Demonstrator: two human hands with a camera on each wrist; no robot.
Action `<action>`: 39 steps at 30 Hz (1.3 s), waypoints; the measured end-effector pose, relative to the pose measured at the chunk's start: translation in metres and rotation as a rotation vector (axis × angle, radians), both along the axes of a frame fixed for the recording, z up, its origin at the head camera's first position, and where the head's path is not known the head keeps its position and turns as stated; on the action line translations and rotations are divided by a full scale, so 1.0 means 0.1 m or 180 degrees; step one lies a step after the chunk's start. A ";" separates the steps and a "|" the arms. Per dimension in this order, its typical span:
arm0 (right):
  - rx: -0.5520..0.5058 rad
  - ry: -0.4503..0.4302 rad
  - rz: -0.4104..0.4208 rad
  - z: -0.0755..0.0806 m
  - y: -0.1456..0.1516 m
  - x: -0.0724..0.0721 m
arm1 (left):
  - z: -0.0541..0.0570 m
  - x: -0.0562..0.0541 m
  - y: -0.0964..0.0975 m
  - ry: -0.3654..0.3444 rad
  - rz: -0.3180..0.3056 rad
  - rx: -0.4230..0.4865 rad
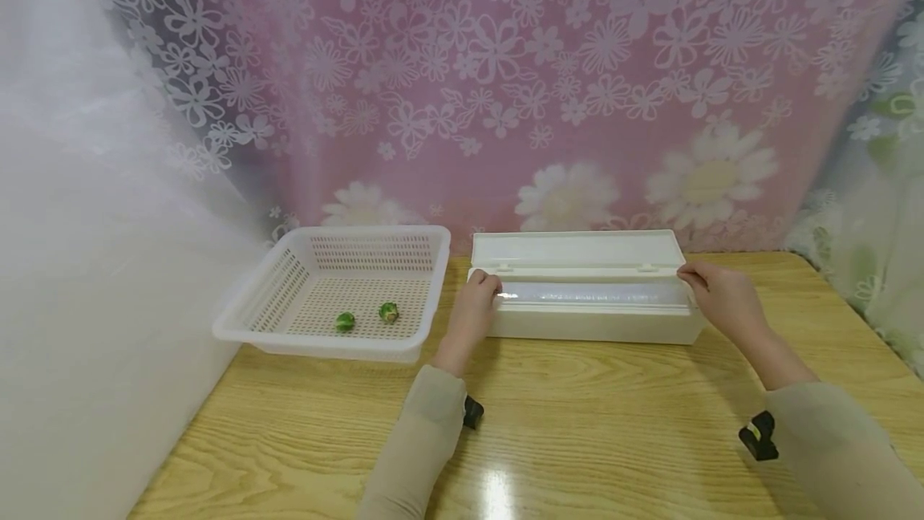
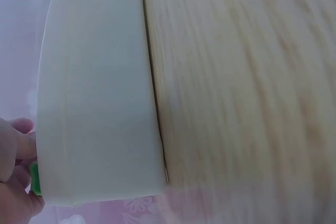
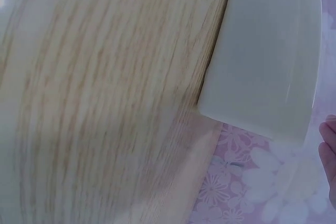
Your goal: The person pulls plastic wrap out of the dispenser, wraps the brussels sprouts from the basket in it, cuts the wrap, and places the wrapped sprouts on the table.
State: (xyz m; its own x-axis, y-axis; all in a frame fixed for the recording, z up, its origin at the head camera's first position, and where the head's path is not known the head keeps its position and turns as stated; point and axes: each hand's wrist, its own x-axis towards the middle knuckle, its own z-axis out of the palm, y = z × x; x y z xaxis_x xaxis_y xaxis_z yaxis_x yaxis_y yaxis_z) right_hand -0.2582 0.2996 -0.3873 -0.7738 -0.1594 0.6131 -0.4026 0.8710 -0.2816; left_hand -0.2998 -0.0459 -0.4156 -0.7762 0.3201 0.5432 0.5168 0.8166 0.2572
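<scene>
A long white cling film box [image 1: 592,326] sits on the table, its lid [image 1: 577,249] tipped back and a shiny roll of clear film [image 1: 592,294] lying along the inside. At the box's left end, my left hand [image 1: 472,307] grips the upper corner with curled fingers. The left wrist view shows a small bright green piece [image 2: 35,179] beside those fingers, mostly hidden by the box wall. My right hand [image 1: 725,299] pinches the upper right corner near the lid hinge; only its fingertips show in the right wrist view.
Left of the box stands a white perforated plastic basket [image 1: 439,287] holding two small green sprouts, one sprout [image 1: 345,322] left of the other sprout [image 1: 389,312]. A floral pink curtain [image 1: 491,103] hangs behind the wooden table [image 1: 577,424]. White sheeting [image 1: 108,223] borders the left side.
</scene>
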 end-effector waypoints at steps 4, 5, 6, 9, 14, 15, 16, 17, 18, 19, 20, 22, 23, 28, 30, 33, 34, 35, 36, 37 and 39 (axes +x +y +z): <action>0.0001 -0.0002 -0.0014 0.00 0.02 0.00 | -0.01 -0.04 0.01 0.0242 0.0007 -0.0228; 0.0009 0.0015 -0.0008 0.00 0.02 0.00 | -0.01 -0.04 0.02 0.0287 0.0027 -0.0287; 0.0014 0.0035 0.0000 0.00 0.02 -0.01 | -0.01 -0.04 0.02 0.0307 0.0052 -0.0329; 0.0029 0.0082 0.0031 0.00 0.03 -0.01 | 0.01 -0.04 0.04 0.0290 0.0095 -0.0348; 0.0014 -0.0031 0.0069 0.00 0.04 -0.01 | 0.04 -0.03 0.07 0.0226 0.0133 -0.0159; 0.0008 -0.0073 0.0080 0.00 0.05 -0.01 | 0.05 -0.03 0.07 0.0216 0.0127 -0.0100; 0.0006 -0.0105 0.0092 0.00 0.05 -0.01 | 0.05 -0.03 0.07 0.0213 0.0120 -0.0030; 0.0001 -0.0144 0.0103 -0.01 0.06 -0.01 | 0.05 -0.03 0.08 0.0227 0.0107 0.0035; 0.0003 -0.0183 0.0115 -0.01 0.06 -0.02 | 0.04 -0.04 0.08 0.0228 0.0095 0.0090; 0.0012 -0.0207 0.0123 -0.02 0.06 -0.02 | 0.04 -0.04 0.08 0.0252 0.0078 0.0141; 0.0013 -0.0240 0.0131 -0.02 0.06 -0.02 | 0.03 -0.05 0.08 0.0232 0.0075 0.0191; 0.0015 -0.0315 0.0145 -0.03 0.06 -0.03 | 0.02 -0.06 0.07 0.0109 0.0068 0.0346; 0.0008 -0.0346 0.0149 -0.03 0.06 -0.03 | 0.02 -0.06 0.06 0.0009 0.0061 0.0427; 0.0050 -0.0280 0.0183 -0.03 0.04 -0.02 | 0.04 -0.05 0.05 -0.0291 0.0016 0.0758; 0.0115 -0.0159 0.0199 -0.04 0.04 -0.03 | 0.05 -0.06 0.04 -0.0231 0.0020 0.0709; 0.0185 0.0002 0.0214 -0.05 0.03 -0.05 | 0.05 -0.08 0.04 -0.0149 0.0053 0.0630; 0.0199 0.0042 0.0215 -0.06 0.03 -0.06 | 0.05 -0.08 0.04 -0.0160 0.0067 0.0632; 0.0199 0.0076 0.0215 -0.06 0.03 -0.06 | 0.05 -0.08 0.04 -0.0171 0.0076 0.0646; 0.0190 0.0101 0.0216 -0.06 0.03 -0.06 | 0.05 -0.08 0.04 -0.0178 0.0077 0.0673; 0.0182 0.0122 0.0219 -0.06 0.03 -0.05 | 0.05 -0.08 0.04 -0.0186 0.0073 0.0703; 0.0170 0.0179 0.0217 -0.05 0.03 -0.04 | 0.05 -0.08 0.04 -0.0197 0.0046 0.0782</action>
